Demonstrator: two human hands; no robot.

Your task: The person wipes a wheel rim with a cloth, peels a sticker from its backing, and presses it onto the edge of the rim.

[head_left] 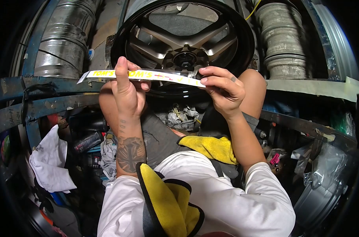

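Note:
A long, narrow sticker strip [163, 75] with yellow "TOM'S" lettering is stretched between both hands, bowed slightly and sloping down to the right. My left hand [129, 89] is closed on its left part, the thumb in front and fingers behind. At the right end, my right hand [226, 87] pinches the strip between thumb and fingers. Just beyond it stands a wheel rim [163, 35], with bronze-grey spokes and a black outer lip, tilted toward me between my knees. The strip and fingers hide a little of the rim's lower part.
Stacked silver rims fill the left rack [63, 39] and right rack [282, 37]. Yellow cloths with black edging [211, 148] lie on my lap. A white rag [51, 158] hangs at left. Crumpled paper [182, 116] lies below the rim; plastic wrap [329, 162] is at right.

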